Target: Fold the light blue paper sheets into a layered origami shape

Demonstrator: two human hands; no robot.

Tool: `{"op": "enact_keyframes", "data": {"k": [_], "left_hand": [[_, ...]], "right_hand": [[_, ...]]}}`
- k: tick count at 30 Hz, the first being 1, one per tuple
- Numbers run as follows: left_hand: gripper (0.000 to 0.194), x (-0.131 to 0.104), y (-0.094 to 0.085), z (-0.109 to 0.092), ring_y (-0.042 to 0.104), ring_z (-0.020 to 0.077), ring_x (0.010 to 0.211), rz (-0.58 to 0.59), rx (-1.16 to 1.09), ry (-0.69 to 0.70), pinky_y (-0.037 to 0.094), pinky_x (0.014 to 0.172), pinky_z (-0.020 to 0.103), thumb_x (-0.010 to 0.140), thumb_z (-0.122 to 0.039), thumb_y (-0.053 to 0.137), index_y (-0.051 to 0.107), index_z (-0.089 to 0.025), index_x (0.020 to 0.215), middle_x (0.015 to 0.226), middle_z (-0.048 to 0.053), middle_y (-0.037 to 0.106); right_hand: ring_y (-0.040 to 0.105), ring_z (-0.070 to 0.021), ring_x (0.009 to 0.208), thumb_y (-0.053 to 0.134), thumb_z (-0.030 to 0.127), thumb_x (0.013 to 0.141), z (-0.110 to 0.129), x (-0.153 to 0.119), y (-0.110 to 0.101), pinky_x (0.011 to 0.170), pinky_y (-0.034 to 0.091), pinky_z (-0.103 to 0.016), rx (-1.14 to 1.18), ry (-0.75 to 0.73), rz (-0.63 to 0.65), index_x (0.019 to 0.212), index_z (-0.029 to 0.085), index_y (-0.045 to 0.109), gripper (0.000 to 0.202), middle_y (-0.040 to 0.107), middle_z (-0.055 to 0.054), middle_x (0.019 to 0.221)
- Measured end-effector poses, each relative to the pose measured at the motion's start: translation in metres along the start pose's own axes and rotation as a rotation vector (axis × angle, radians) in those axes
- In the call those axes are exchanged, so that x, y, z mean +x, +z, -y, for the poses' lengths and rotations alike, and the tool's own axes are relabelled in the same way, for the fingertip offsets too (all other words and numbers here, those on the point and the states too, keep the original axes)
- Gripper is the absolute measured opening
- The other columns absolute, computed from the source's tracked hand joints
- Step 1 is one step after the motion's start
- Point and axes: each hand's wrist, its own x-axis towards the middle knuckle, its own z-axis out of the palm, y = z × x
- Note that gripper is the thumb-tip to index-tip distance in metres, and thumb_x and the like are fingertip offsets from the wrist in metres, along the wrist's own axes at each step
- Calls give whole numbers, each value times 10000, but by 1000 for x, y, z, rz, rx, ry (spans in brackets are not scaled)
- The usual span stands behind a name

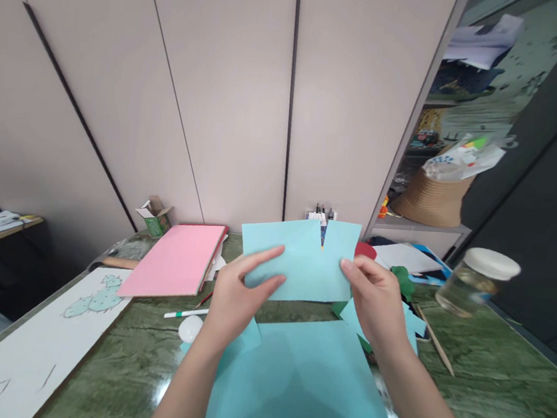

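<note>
Notched blue paper (297, 261) between the hands. Right hand (377, 291) pinches its edge; left hand (237, 295) spread wide, grip I can't tell. Uneven pull could rip it through.

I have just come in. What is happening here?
A person holds up a piece of blue paper with a narrow V-shaped gap in its top edge. The right hand has its grip on the right end; the left hand supports the left end. A larger blue sheet lies below, on the green table.
</note>
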Motion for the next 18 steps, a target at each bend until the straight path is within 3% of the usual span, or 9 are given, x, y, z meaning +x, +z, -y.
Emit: {"op": "enact_keyframes", "data": {"k": [18], "left_hand": [[337,0,3,1,649,215,1052,-6,7,12,555,887,328,771,-269,718,705,-313,1105,1135,-2,702]], "right_hand": [[340,-132,597,685,461,777,-1,-1,2,570,295,-286,-3,8,-29,600,210,546,337,397,24,610]]}}
